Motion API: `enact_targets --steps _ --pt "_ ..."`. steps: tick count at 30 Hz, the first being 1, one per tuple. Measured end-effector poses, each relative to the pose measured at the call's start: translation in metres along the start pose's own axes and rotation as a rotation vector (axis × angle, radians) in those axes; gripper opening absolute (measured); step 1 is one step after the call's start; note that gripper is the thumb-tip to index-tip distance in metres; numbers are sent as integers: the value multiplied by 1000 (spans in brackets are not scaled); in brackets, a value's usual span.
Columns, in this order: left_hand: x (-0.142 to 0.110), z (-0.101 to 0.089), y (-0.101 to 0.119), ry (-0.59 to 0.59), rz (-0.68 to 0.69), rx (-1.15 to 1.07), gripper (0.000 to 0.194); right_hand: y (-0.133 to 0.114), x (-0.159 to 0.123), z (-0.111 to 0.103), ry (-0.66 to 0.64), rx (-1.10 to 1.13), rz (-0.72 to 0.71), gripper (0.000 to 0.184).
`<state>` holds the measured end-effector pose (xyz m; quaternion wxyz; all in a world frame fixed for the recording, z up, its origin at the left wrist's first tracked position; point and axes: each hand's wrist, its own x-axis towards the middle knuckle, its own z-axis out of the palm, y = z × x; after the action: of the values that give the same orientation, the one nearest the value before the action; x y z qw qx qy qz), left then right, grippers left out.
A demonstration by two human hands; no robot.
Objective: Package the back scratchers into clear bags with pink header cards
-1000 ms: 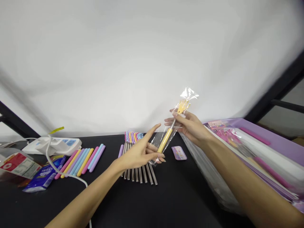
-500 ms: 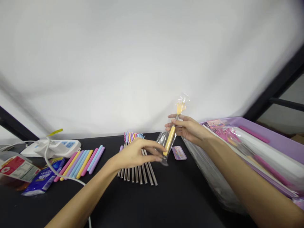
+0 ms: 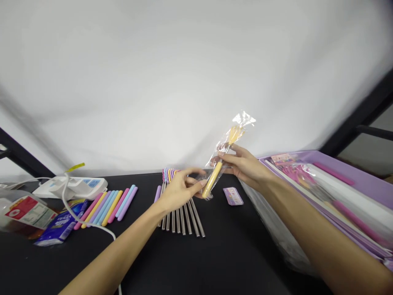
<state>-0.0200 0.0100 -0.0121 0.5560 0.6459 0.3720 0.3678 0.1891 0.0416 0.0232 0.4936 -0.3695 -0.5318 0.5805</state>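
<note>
A yellow back scratcher (image 3: 213, 179) in a clear plastic sleeve (image 3: 244, 119) is held tilted above the black table, its hand-shaped head up and to the right. My right hand (image 3: 242, 164) is closed around the middle, at the metal rod below the head. At the lower end, my left hand (image 3: 181, 188) pinches the sleeve and the base of the yellow handle. Beneath my left hand lies a row of metal rods (image 3: 187, 219) with coloured heads, partly hidden by it. A small pink and purple card (image 3: 233, 196) lies on the table below my right hand.
Several pastel handle tubes (image 3: 112, 209) lie in a row at left, beside a white power strip (image 3: 92, 186), its cable (image 3: 102, 228), a blue packet (image 3: 59, 229) and a bottle (image 3: 29, 215). At right stands a purple bin (image 3: 373, 194) with packaged back scratchers and plastic sleeves.
The back scratcher now sits fully down in its sleeve, with loose plastic above its head. My left hand has closed in at the lower end, and the scratcher tilts more to the right.
</note>
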Motion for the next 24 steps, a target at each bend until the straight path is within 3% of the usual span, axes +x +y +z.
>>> enact_targets --steps 4,11,15,18,21,24 --pt "2 -7 -2 -158 -54 138 33 3 0 -5 -60 -179 14 31" --pt "4 -10 8 189 174 84 32 2 -7 2 -422 -422 191 29" --pt "5 -10 12 185 310 124 30 5 -11 14 -603 -463 216 18" --pt "6 -9 10 220 290 136 24 10 -15 23 -729 -469 263 16" --pt "5 -11 8 240 225 112 37 12 -16 28 -793 -503 308 20" --pt "3 -14 5 185 194 105 52 3 -15 19 -805 -677 404 31"
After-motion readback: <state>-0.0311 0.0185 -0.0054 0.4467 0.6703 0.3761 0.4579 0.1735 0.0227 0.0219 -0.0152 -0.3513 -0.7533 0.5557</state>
